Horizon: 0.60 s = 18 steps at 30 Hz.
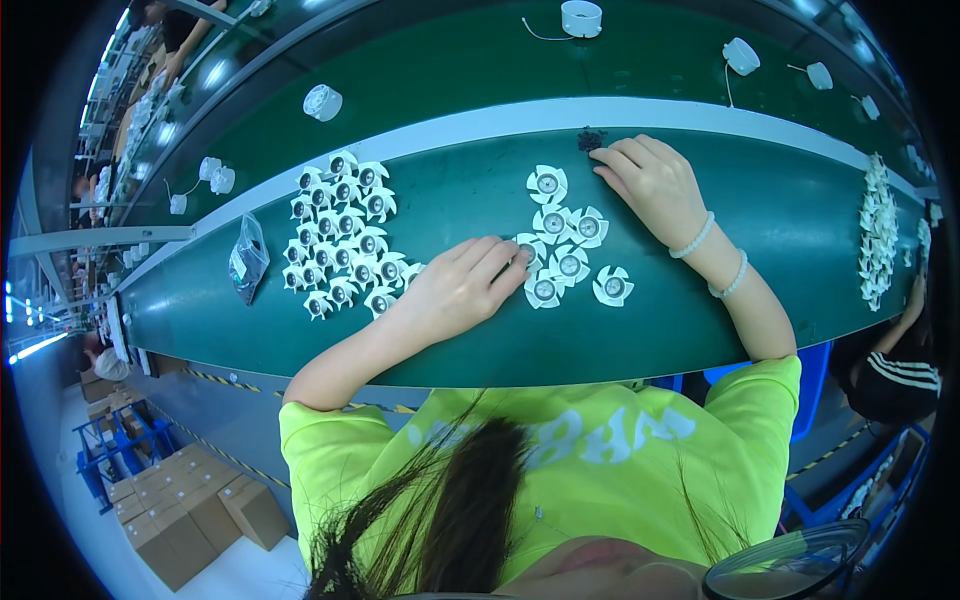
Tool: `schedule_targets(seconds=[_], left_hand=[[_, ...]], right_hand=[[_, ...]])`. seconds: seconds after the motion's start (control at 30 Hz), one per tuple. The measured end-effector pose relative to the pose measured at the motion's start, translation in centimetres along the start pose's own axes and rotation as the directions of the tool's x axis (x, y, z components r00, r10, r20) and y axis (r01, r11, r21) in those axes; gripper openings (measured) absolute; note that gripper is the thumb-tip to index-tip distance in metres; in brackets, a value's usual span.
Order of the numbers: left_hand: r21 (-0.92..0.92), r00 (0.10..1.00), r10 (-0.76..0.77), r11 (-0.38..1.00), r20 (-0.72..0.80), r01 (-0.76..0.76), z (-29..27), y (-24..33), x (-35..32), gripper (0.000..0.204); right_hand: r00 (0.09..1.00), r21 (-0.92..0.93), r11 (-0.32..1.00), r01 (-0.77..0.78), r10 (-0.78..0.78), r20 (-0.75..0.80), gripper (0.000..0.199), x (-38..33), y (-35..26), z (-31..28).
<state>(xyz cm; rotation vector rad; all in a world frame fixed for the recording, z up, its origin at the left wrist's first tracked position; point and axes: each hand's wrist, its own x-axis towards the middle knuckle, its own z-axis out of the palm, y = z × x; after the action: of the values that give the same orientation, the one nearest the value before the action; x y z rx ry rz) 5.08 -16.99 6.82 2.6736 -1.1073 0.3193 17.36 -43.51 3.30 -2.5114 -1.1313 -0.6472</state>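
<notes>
My left hand point(455, 290) is closed, its thumb and fingertips at the edge of a white fan wheel point(530, 247), which they partly cover. That wheel belongs to a loose group of several white fan wheels with grey hubs, lying between my hands; one fan wheel point(613, 286) sits apart at the near right. At the far side, my right hand point(655, 190) has its fingers bent together beside a small pile of tiny dark parts point(590, 140). Whatever its fingertips hold is too small to make out.
Left of my left hand, many white fan wheels point(345, 222) with dark centres lie in rows. Beyond them is a clear plastic bag point(248, 260) of dark contents. More white parts point(877, 235) are stacked far right. White round housings point(322, 102) stand behind the pale rail point(480, 121).
</notes>
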Motion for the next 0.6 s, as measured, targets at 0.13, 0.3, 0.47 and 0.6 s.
schedule_targets(seconds=[0.13,0.3,0.47,0.6], left_hand=[[0.026,1.000,0.011,1.000,0.026,-0.012,-0.7,0.0,0.7,0.019],[0.042,0.993,-0.017,0.999,0.113,0.013,-1.0,0.0,2.2,0.018],[0.065,0.978,-0.011,0.998,0.208,-0.003,-1.4,-0.3,2.9,0.016],[0.077,0.967,0.035,0.995,0.252,-0.056,-1.5,-0.2,2.9,0.016]], right_hand=[[0.996,-0.140,0.987,0.083,-0.085,-0.012,0.011,0.6,-0.2,0.4],[0.997,-0.141,0.987,0.082,-0.081,0.010,0.009,0.8,-0.6,0.0],[0.986,0.356,0.934,0.034,-0.089,0.140,0.008,0.2,-2.6,-2.9],[0.946,0.530,0.836,0.144,-0.274,0.175,0.019,-0.5,-3.8,-3.1]])
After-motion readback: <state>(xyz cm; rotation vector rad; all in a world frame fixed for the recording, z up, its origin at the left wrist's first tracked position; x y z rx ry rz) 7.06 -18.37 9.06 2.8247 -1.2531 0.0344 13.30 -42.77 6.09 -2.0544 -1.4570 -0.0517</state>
